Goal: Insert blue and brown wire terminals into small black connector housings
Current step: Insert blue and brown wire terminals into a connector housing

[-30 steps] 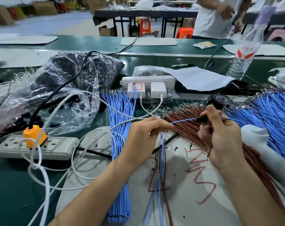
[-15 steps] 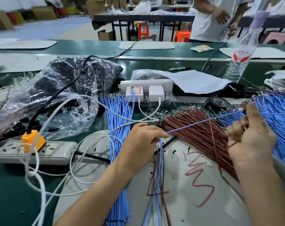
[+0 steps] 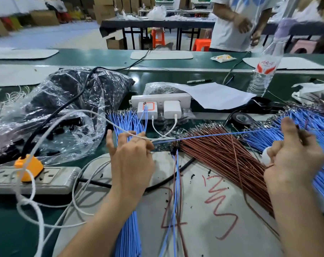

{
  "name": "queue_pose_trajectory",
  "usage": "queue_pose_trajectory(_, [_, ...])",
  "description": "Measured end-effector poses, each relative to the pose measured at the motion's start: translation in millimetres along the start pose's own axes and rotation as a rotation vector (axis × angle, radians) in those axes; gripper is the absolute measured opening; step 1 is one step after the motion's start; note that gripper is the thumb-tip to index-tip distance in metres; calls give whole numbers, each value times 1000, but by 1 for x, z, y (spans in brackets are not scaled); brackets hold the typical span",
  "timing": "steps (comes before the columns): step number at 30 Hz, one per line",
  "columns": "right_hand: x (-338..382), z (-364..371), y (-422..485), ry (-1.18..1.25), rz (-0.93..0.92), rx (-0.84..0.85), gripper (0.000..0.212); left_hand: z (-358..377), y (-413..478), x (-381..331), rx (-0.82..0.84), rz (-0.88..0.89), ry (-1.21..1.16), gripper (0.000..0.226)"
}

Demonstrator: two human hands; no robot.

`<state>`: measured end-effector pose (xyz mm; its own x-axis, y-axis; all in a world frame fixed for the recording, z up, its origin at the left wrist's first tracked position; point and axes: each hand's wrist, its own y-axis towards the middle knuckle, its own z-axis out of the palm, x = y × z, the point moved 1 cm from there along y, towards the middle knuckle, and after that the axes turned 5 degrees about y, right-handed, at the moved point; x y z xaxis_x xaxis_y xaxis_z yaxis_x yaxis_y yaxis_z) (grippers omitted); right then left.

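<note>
In front of you runs a long green workbench (image 3: 101,58), with pale mats (image 3: 161,55) lying flat on its far strip. Beyond it, a pale blue-grey floor (image 3: 46,37) reaches back to stacked cardboard boxes (image 3: 44,17). A dark table (image 3: 157,25) on black legs stands mid-room, with orange stools (image 3: 158,37) beneath and beside it and a pink stool (image 3: 302,48) to your right. A person in a white shirt (image 3: 237,25) stands behind the bench. The light is even.

Stretched taut, nearly level, above the far edge of the grey mat (image 3: 204,243) — a single blue wire (image 3: 222,135). Fanned over that mat's far right corner, brown wires (image 3: 222,164), metal terminals at their far ends. Along its left edge, a straight blue wire bundle (image 3: 128,230).
</note>
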<state>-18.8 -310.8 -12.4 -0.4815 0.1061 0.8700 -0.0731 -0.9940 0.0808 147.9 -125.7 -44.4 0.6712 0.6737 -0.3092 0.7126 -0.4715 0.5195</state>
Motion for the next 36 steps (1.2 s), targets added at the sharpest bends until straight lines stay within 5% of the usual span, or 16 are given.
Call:
queue_pose_trajectory(5, [-17, 17, -33, -132, -34, 459, 17, 4, -23, -31, 63, 322, -318, 18])
queue_pose_trajectory(12, [-28, 25, -74, -183, 54, 879, 24, 6, -20, -29, 95, 254, -824, 26])
queue_pose_trajectory(19, [-22, 27, -83, -48, 141, 969, 23, 5, -21, -29, 177, 203, -1097, 27])
queue_pose_trajectory(27, [-22, 28, -87, 98, 279, 982, 16, 0, -21, -28, 137, 212, -1118, 12])
queue_pose_trajectory(36, [-20, 28, -86, 54, 237, 1060, 22, 0, -20, -28, 122, 176, -1153, 10])
